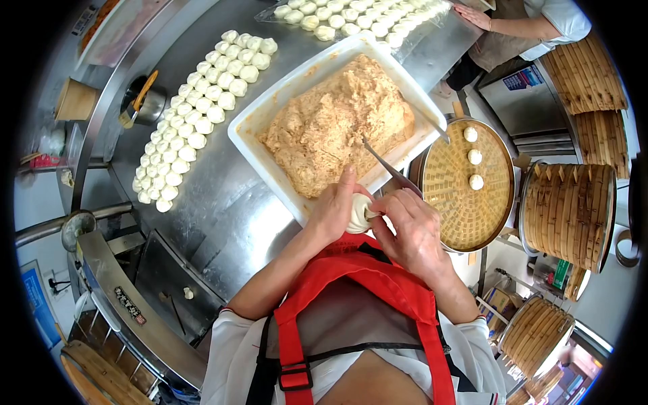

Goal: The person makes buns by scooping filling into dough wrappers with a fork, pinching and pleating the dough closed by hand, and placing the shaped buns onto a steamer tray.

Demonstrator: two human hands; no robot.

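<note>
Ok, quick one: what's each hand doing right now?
Left hand: curled around a dough bun, cradling it.
Right hand: fingertips pinching the bun's edge; whether it also holds the metal tool can't be told.

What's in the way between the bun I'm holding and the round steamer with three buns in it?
Mainly your own right hand, between the bun and the steamer. The metal tool also slants from the filling towards that hand, so it might get in the way.

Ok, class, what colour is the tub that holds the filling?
The tub is white, seen best in the head view.
</note>
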